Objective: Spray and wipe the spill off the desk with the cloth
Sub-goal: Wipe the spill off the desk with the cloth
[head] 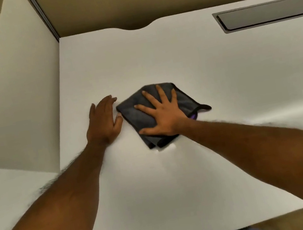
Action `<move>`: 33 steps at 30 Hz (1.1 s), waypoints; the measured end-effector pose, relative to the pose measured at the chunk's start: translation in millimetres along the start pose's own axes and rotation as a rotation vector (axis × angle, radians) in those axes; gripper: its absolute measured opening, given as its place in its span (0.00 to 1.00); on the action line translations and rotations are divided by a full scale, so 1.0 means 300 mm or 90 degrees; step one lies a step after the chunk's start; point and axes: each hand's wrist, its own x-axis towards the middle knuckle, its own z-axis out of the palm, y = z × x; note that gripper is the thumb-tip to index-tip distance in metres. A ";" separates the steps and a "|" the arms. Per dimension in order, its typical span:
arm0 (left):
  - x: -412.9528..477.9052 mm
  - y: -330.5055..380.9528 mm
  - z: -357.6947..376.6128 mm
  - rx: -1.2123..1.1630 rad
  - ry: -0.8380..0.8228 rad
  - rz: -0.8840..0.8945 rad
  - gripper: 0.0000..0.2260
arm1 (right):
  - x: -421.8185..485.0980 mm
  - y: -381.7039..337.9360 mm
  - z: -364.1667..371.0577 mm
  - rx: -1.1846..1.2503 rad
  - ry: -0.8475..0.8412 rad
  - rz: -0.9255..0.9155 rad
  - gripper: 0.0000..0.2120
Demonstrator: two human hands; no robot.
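Observation:
A folded dark grey cloth lies on the white desk near its middle. My right hand is pressed flat on top of the cloth, fingers spread. My left hand rests flat on the bare desk just left of the cloth, its fingertips close to the cloth's edge. A small wet smear shows on the desk right at the cloth's near edge. No spray bottle is in view.
A white divider panel stands along the desk's left side. A grey cable hatch is set into the desk at the back right. The desk's far edge has a curved notch; its near edge runs at the lower right.

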 end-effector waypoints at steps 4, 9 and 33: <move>-0.021 0.025 -0.008 0.009 -0.008 -0.003 0.27 | -0.118 0.145 -0.019 -0.015 0.006 0.061 0.42; -0.064 0.026 0.002 -0.086 0.053 -0.021 0.25 | -0.037 0.050 -0.050 0.009 -0.031 0.165 0.47; -0.342 0.149 0.003 0.036 -0.020 -0.012 0.28 | -0.593 0.013 0.051 0.001 0.059 0.021 0.40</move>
